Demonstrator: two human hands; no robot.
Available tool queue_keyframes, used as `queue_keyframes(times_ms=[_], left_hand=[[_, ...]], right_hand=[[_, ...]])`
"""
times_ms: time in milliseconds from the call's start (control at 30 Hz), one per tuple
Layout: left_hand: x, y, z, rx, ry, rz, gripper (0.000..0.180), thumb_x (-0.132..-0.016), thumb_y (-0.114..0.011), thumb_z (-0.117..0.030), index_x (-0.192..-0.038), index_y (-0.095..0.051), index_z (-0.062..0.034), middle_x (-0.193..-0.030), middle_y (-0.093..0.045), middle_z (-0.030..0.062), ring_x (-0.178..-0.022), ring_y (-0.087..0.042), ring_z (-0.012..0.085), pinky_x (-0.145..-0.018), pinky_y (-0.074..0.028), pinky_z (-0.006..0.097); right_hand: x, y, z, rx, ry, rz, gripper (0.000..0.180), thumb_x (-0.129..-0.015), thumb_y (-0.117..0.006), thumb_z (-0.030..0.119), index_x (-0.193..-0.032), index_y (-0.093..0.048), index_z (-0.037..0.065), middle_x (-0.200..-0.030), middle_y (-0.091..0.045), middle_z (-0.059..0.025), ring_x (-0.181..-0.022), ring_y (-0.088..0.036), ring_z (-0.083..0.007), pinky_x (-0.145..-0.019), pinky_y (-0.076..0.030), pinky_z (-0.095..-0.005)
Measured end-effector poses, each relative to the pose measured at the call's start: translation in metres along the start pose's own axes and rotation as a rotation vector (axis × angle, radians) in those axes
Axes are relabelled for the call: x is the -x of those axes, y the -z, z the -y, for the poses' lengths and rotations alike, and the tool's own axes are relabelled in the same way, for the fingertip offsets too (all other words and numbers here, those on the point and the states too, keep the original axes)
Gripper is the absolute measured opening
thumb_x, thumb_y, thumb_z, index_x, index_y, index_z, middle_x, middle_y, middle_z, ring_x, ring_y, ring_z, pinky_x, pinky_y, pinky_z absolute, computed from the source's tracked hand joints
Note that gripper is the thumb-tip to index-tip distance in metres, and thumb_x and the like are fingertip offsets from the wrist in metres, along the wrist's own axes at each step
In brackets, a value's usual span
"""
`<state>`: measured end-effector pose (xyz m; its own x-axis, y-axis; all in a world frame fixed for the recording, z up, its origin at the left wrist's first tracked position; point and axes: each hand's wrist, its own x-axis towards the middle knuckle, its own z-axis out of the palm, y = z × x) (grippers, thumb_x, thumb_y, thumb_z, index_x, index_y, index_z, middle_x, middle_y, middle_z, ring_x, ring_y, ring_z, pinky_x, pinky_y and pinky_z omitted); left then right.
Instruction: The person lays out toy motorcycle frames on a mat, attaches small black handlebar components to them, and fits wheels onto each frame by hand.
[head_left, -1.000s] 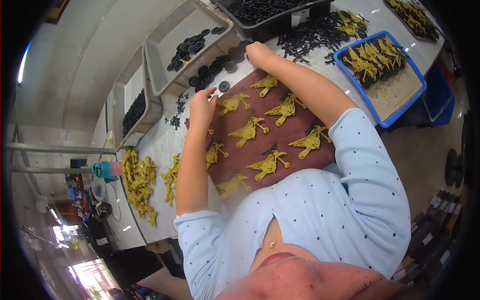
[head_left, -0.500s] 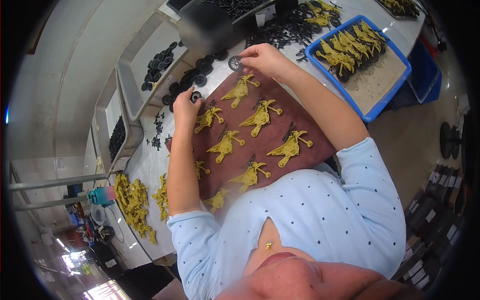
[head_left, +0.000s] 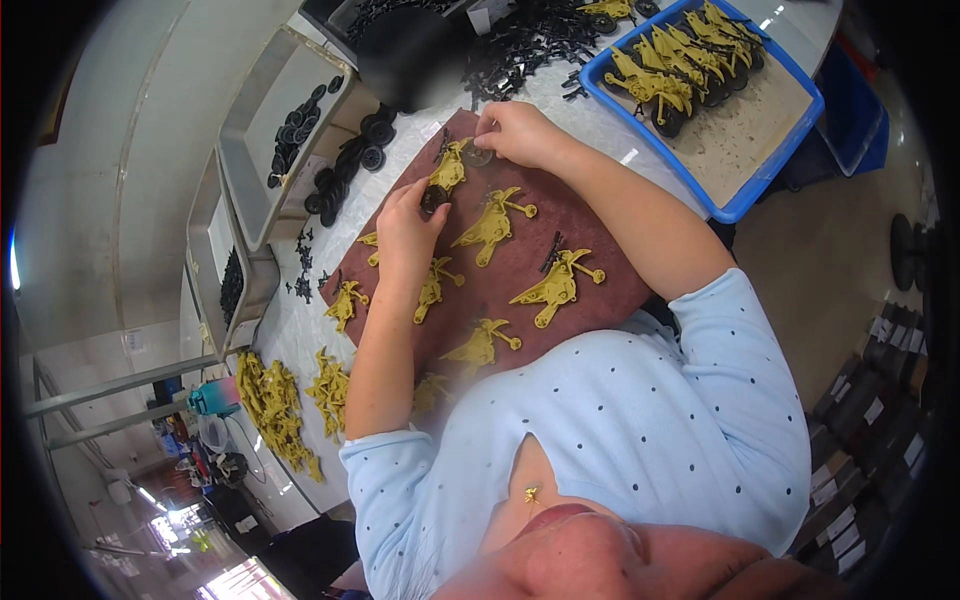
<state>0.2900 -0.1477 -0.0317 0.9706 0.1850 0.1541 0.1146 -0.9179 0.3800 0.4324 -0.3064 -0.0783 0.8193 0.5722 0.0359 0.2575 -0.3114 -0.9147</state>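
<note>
We see the left hand pinching a small black spoked plastic wheel above the reddish-brown flat mat, our landmark, while the right hand, nearly closed, holds a dark round plastic wheel-like disc by its edge, blurred in our view. Between them, near the mat's far corner, lies a yellow plastic motorcycle-body-shaped part; we cannot tell whether either round piece is seated on it. Nearer us on the mat, more yellow plastic body-shaped parts lie apart. Beyond the mat's left edge, loose black plastic wheels sit on the white table; right of the mat stands a blue rectangular plastic tray with yellow-and-black assembled pieces. We judge that a thin fingertip grip could let a wheel slip and roll off the mat toward the loose ones. Pressing from one side could skid the yellow part, since nothing visible clamps it to the mat. A low forearm could also sweep the neighbouring parts on the mat out of line.
</note>
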Motion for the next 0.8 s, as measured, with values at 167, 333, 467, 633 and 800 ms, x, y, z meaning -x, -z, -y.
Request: queue_keyframes(times_ms=[167,333,467,633,800], left_hand=[[0.007,-0.007,0.008,0.003,-0.059,-0.035,0.040,-0.071,-0.073,-0.011,-0.108,-0.062,0.0008,-0.104,-0.062,0.0151,-0.095,-0.059,0.0309,-0.084,-0.048,0.037],[0.010,-0.007,0.005,0.025,-0.057,-0.050,0.041,-0.071,-0.073,-0.010,-0.108,-0.061,0.0022,-0.104,-0.062,0.0160,-0.097,-0.058,0.0311,-0.085,-0.047,0.036],[0.013,-0.005,0.006,0.007,-0.079,-0.066,0.041,-0.071,-0.073,-0.010,-0.108,-0.060,0.0036,-0.104,-0.061,0.0165,-0.098,-0.058,0.0314,-0.086,-0.046,0.036],[0.014,-0.010,0.004,0.002,-0.094,-0.051,0.041,-0.071,-0.073,-0.010,-0.107,-0.061,0.0047,-0.104,-0.061,0.0164,-0.098,-0.057,0.0313,-0.086,-0.046,0.036],[0.017,-0.012,0.008,-0.039,-0.108,-0.122,0.039,-0.071,-0.074,-0.011,-0.104,-0.062,0.0048,-0.102,-0.061,0.0163,-0.097,-0.058,0.0314,-0.085,-0.047,0.036]], right_hand=[[0.000,-0.004,-0.003,0.164,0.076,0.008,0.016,-0.074,-0.069,0.018,-0.081,-0.065,0.005,-0.081,-0.066,-0.0132,-0.080,-0.064,-0.0281,-0.073,-0.050,-0.0367],[0.003,-0.010,-0.003,0.202,0.050,-0.064,0.014,-0.074,-0.069,0.016,-0.079,-0.065,0.004,-0.080,-0.066,-0.0142,-0.080,-0.064,-0.0296,-0.073,-0.050,-0.0381],[0.007,-0.009,0.003,0.250,0.048,-0.051,0.017,-0.077,-0.068,0.014,-0.086,-0.063,0.000,-0.084,-0.066,-0.0138,-0.079,-0.064,-0.0263,-0.071,-0.050,-0.0337],[0.006,-0.007,0.005,0.263,0.043,-0.031,0.018,-0.078,-0.068,0.014,-0.087,-0.063,0.000,-0.083,-0.066,-0.0137,-0.078,-0.064,-0.0263,-0.071,-0.050,-0.0337],[0.008,-0.008,0.008,0.269,0.044,-0.019,0.017,-0.078,-0.067,0.014,-0.087,-0.063,0.000,-0.083,-0.066,-0.0142,-0.079,-0.064,-0.0270,-0.071,-0.050,-0.0342]])
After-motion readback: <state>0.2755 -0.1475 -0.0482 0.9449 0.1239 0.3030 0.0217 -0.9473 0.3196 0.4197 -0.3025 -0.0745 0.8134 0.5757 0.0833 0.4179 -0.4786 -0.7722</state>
